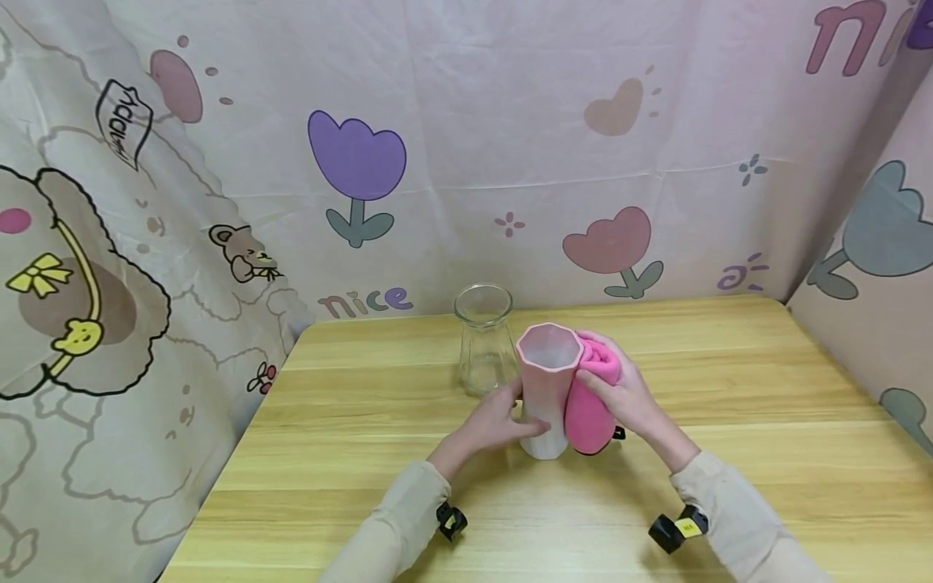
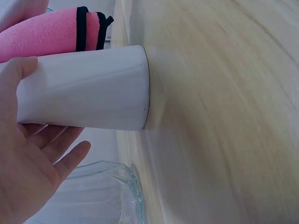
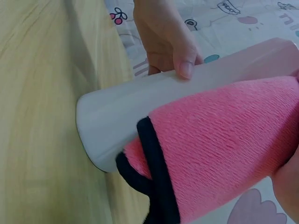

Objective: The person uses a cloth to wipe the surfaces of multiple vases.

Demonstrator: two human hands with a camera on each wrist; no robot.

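Observation:
A tall white vase (image 1: 543, 405) with a many-sided rim stands upright, its base at the tabletop. My left hand (image 1: 490, 423) holds it from the left, thumb on the near side and fingers behind, as the left wrist view shows. On its right, my right hand (image 1: 627, 397) grips a folded pink towel (image 1: 590, 417) with black edging (image 3: 156, 168). The towel lies against the vase's side; in the right wrist view, most of the right hand is out of frame. Just behind the left hand is a clear glass vase (image 1: 484, 340) with a flared rim.
The light wooden table (image 1: 350, 453) backs onto a printed cloth (image 1: 466, 162) with tulips and lettering. More printed cloth hangs along the left and right sides. A black camera is strapped at each wrist.

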